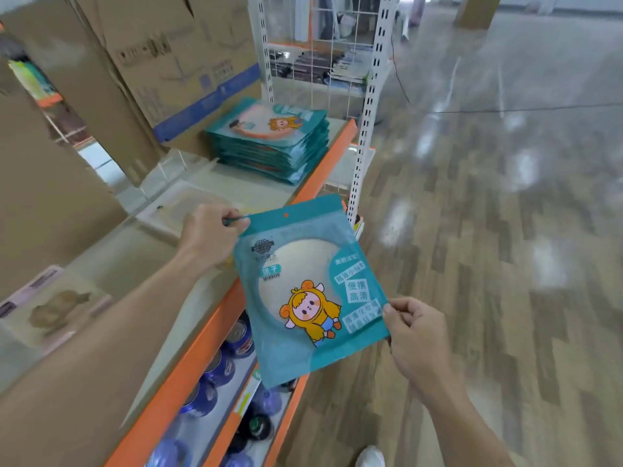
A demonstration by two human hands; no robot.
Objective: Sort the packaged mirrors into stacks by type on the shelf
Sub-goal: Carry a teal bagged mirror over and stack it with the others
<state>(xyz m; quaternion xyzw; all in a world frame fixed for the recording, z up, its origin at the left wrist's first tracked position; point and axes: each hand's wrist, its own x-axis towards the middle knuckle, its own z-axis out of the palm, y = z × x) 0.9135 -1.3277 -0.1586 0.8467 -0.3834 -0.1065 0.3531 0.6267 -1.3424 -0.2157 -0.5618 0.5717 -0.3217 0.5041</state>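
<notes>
A teal mirror package (303, 288) with a cartoon figure in a yellow hood hangs in the air over the shelf's orange front edge (215, 318). My left hand (210, 235) pinches its top left corner. My right hand (413, 335) pinches its lower right edge. Farther along the shelf lies a neat stack of the same teal packages (269, 143). Clear-wrapped packages of another kind (188, 210) lie flat on the shelf just beyond my left hand, and a pale package with a brown picture (50, 308) lies at the near left.
Large cardboard boxes (161, 62) stand along the back of the shelf. A white wire rack upright (367, 106) rises at the shelf's far end. Blue cans (219, 369) fill the lower shelf. Wood-pattern floor (488, 247) stretches to the right.
</notes>
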